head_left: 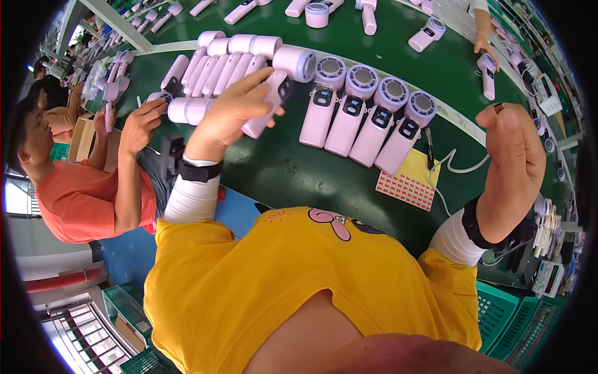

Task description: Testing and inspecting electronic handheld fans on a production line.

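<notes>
My left hand (240,111) is wrapped round a lilac handheld fan (269,107), its round head pointing away and its small dark display turned right. Right of it, a row of similar handheld fans (362,112) lies on the green table (293,177), with several displays lit. More lilac fans (218,73) lie close together beyond my left hand. Raised at the right, apart from the table, my right hand (516,146) has its fingers pinched together. A tiny dark piece (498,108) shows at the fingertips; its kind cannot be made out.
A yellow sheet (418,167) and a sheet of red arrow stickers (405,190) lie near the front edge, with a pen (430,148) and white cable (467,168). At left a co-worker in orange (87,199) handles fans. Another person's hand (483,45) touches a fan far right.
</notes>
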The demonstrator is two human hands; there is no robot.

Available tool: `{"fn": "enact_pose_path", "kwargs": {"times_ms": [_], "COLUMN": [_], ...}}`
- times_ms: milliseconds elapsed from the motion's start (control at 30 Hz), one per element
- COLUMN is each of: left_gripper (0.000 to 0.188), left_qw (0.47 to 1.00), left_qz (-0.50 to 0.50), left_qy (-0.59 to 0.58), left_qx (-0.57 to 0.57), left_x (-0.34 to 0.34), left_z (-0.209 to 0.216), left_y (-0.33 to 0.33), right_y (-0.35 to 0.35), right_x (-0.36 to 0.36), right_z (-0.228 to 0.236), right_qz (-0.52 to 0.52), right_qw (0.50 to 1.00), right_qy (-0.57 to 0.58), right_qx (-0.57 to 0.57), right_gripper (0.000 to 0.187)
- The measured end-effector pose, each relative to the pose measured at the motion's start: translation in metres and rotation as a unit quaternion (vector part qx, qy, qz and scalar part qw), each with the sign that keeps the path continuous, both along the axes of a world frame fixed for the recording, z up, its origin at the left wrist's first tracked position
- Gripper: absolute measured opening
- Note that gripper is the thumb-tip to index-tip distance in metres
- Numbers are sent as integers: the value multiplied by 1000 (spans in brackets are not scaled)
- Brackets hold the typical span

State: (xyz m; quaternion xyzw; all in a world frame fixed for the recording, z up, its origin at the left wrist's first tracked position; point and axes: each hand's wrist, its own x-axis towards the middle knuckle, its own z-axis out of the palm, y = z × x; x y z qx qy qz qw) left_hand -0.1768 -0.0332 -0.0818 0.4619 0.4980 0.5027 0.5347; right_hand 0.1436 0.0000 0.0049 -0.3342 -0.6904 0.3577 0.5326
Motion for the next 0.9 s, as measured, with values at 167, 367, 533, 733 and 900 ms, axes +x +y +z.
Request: {"fn": "enact_pose_path", "kwargs": {"times_ms": [167,367,533,733,900], "left_gripper": [44,35,32,27,28], "left_qw": [896,670,665,680,683], "left_qz": [115,33,55,118,51], "left_qy": [427,718,710,648,663], "left_qx": [38,186,224,322,303], "left_x": [-11,-16,6,11,-5], "left_z": [34,81,87,10,-35], "left_y": [0,1,12,65,85], "right_y": [4,2,-2,-1,1], "right_x": [6,11,15,15,24], "right_z": [-3,2,1,1,2], "right_qz": [-3,6,-45,-52,-16], "right_qw": [999,998,997,994,992], "right_qy": [-17,0,5,-20,-11], "right_qx": [46,55,61,99,129], "right_gripper": [20,18,22,24,23]}}
